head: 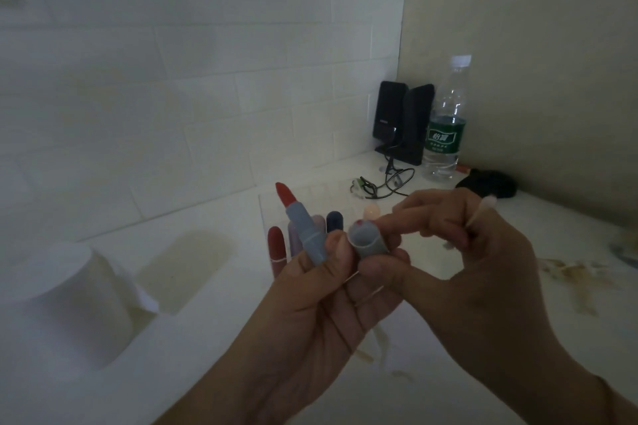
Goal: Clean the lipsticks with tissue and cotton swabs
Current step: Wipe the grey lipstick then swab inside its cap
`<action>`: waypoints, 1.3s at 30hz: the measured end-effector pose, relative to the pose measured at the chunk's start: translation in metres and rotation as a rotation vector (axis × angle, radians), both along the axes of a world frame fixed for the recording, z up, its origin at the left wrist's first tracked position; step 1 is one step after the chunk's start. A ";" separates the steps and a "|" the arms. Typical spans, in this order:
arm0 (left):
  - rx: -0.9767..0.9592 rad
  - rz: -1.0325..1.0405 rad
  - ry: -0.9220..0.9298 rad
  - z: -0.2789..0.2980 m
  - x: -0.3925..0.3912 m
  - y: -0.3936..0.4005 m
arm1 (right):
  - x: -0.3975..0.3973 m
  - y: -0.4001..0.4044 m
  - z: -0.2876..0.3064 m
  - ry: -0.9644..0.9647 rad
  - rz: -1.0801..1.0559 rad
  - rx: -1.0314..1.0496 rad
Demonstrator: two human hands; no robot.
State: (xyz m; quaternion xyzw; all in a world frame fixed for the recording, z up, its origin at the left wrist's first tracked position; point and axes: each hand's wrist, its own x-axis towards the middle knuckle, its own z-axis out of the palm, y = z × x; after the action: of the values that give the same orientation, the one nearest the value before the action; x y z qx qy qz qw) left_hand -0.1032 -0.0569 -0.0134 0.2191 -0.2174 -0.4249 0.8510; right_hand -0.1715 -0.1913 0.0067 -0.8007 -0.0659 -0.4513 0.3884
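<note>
left hand (310, 304) grips lipstick (303, 228) upright; right hand (466, 252) pinches its cap (367, 240) and cotton swab (478, 214).

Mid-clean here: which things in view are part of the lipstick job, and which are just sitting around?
Part of the job:
open red lipstick in the left hand
its grey cap, held between both hands
cotton swab in the right hand
other lipsticks standing behind
tissue roll

Lying about:
water bottle
black speakers
cable
dark object by the wall
</note>
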 end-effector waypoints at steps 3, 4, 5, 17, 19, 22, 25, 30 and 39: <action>-0.017 0.095 0.076 0.001 0.001 -0.003 | -0.001 0.002 0.001 0.023 0.004 -0.063; -0.005 0.136 0.093 0.001 0.004 -0.003 | -0.002 0.001 0.003 0.055 -0.003 -0.100; 0.023 0.175 0.090 0.002 0.007 -0.003 | -0.002 -0.003 0.004 0.092 -0.015 -0.093; 0.237 0.314 0.040 0.003 0.021 0.004 | -0.004 -0.023 0.008 0.227 0.033 -0.308; 0.270 0.334 0.018 0.006 0.021 0.003 | -0.004 -0.020 0.007 0.133 -0.001 -0.320; 0.285 0.340 -0.006 0.009 0.019 0.004 | -0.007 -0.013 0.008 0.110 -0.008 -0.366; 0.280 0.348 -0.024 0.009 0.018 0.005 | -0.010 -0.006 0.007 0.152 -0.003 -0.449; 0.278 0.369 -0.067 0.009 0.017 0.004 | -0.009 -0.004 0.002 0.161 -0.005 -0.522; 0.291 0.468 -0.141 0.012 0.014 0.001 | -0.010 0.001 -0.001 0.210 -0.141 -0.733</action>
State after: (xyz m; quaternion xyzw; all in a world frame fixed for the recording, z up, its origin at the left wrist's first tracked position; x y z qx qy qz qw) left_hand -0.0894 -0.0562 -0.0012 0.4123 -0.1562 -0.2275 0.8683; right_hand -0.1813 -0.1902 0.0053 -0.9309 -0.1276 -0.3388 0.0493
